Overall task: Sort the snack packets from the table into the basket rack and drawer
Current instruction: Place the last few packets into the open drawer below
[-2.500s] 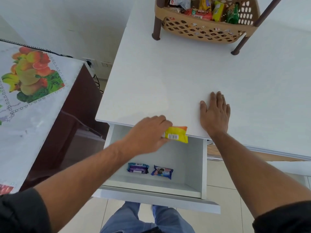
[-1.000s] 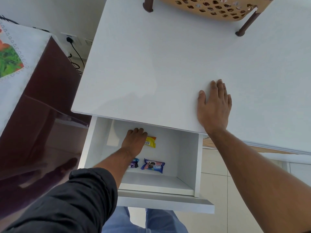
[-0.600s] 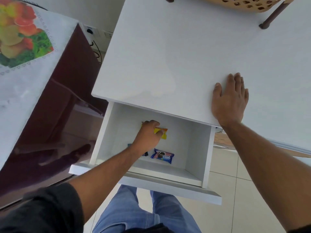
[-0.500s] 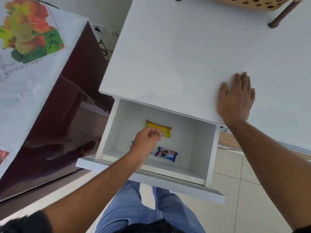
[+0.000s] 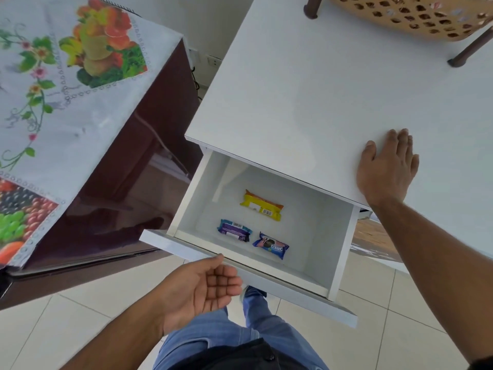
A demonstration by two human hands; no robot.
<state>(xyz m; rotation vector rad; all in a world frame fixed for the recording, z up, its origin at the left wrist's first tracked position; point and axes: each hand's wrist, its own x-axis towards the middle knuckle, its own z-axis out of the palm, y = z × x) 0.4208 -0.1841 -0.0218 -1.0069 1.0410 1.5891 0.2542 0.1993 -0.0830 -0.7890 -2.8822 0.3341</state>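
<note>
The white drawer (image 5: 338, 252) stands pulled out under the white table (image 5: 306, 97). Inside it lie three packets: a yellow and orange one (image 5: 262, 205) towards the back, a purple one (image 5: 234, 231) at the front left, and a blue Oreo packet (image 5: 271, 244) to its right. My left hand (image 5: 205, 285) is outside the drawer, just below its front panel, palm up, fingers loosely curled and holding nothing. My right hand (image 5: 386, 169) lies flat on the tabletop near its front edge. The tan basket rack (image 5: 416, 17) stands at the far right of the table.
A dark maroon cabinet (image 5: 128, 188) covered with a fruit-print cloth (image 5: 58, 84) stands close to the left of the drawer. Beige floor tiles and my jeans-clad legs (image 5: 234, 340) are below. The rack's brown legs (image 5: 310, 8) rest on the tabletop.
My left hand set the yellow packet down in the drawer, let go and drew back out to the drawer's front. My right hand has stayed flat on the table.
</note>
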